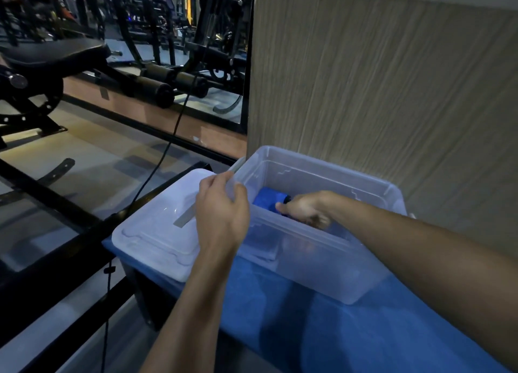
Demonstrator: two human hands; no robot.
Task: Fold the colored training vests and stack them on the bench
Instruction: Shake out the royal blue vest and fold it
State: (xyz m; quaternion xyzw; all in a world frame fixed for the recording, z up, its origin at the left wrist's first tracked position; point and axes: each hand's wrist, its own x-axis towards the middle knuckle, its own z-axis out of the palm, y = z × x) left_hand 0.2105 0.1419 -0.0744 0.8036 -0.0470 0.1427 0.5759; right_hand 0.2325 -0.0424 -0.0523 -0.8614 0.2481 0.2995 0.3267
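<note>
Clear plastic bin [322,263] on blue-covered counter [350,339], against wood-grain wall [392,78]. Blue vest [269,200] inside the bin, pinched by right hand [304,208]. Left hand [221,210] grips bin's near-left rim. Lid [157,227] lies just left. Gym machines [84,72] beyond.

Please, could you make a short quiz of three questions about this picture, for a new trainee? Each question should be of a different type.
1. True or false: the lid is closed on the clear bin.
2. What does the left hand hold? A) the bin's rim B) the black cable C) the lid
3. Fill in: the right hand reaches into the bin and has its grip on the ____ fabric.

Key
1. False: it lies beside the bin, on the blue bench.
2. A
3. blue
</note>
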